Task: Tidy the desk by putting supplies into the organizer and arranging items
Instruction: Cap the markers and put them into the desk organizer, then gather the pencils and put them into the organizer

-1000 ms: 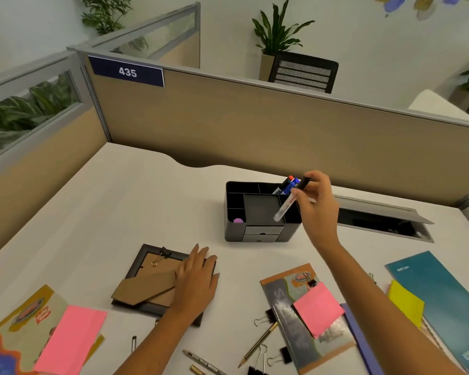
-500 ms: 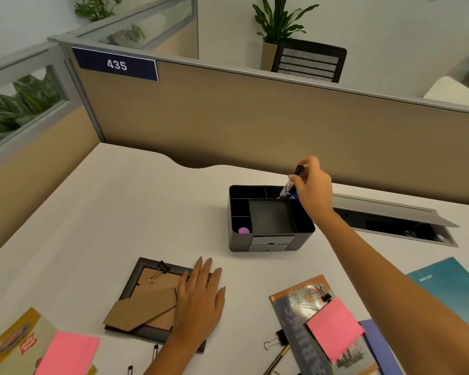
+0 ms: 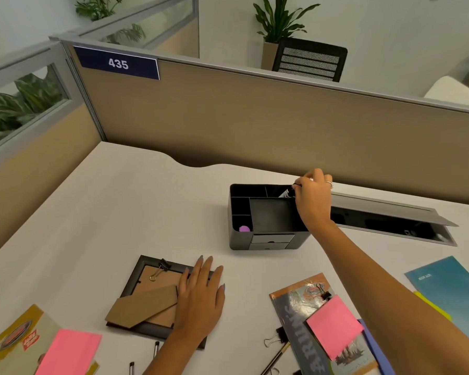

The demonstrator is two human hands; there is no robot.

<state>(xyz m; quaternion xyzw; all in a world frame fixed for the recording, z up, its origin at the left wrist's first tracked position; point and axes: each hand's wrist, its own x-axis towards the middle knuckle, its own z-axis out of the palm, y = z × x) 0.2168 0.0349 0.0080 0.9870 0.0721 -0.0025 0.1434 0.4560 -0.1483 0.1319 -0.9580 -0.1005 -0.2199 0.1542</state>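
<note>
The right hand [image 3: 313, 201] pinches the marker [image 3: 287, 192], tilted nearly upright, tip down in the organizer [image 3: 238, 239]'s back compartment (far side of the table); left hand [image 3: 201, 296] rests flat, holding nothing.

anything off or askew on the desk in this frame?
Yes. The picture frame lies face-down at an angle, its cardboard stand splayed across the back and a binder clip on its top edge; the left hand rests flat on it. Loose binder clips and a pen lie scattered at the near edge. Nothing looks spilled or broken.
</note>
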